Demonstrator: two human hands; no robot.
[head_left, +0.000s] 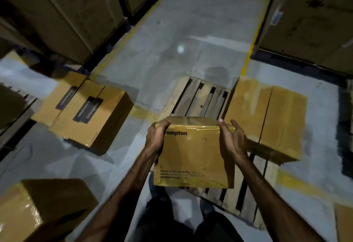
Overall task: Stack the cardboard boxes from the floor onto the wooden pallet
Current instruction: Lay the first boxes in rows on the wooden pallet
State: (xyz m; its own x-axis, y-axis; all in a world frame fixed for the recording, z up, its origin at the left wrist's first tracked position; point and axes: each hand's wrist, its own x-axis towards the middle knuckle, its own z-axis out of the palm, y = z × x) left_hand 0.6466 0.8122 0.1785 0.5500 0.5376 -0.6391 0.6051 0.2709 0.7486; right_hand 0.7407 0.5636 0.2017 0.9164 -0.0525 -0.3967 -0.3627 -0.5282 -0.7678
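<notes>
Forearms come up from the bottom of view, both hands on one taped Crompton carton held in the air over the near-left part of the wooden pallet. Left hand wraps the carton's left side, fingers curled over the top left corner. Right hand clamps the right side, thumb up along the top edge, fingers behind. Nothing supports it from below, as far as I can see.

Risks, as I judge them:
- Glossy tape wrap plus a side-squeeze grip: carton could slide down through the palms.
- Pallet has open gaps between slats; a corner set down over a gap would tip the carton.
- Two stacked-side cartons already sit on the pallet's right part, touching each other. Swinging right too fast would knock them toward the pallet's right edge.
- Person's feet and dark trousers are right at the pallet's near corner, directly below the load.

Room: bare slats show on the left strip beyond the carton and in front of it near the person; best free spot looks like just beside the placed pair. Pallet's left edge borders bare concrete floor with yellow lines.

Still on the floor: two label-topped cartons well apart to the left, one more carton near bottom left. Tall stacked cartons wall the aisle either side.
</notes>
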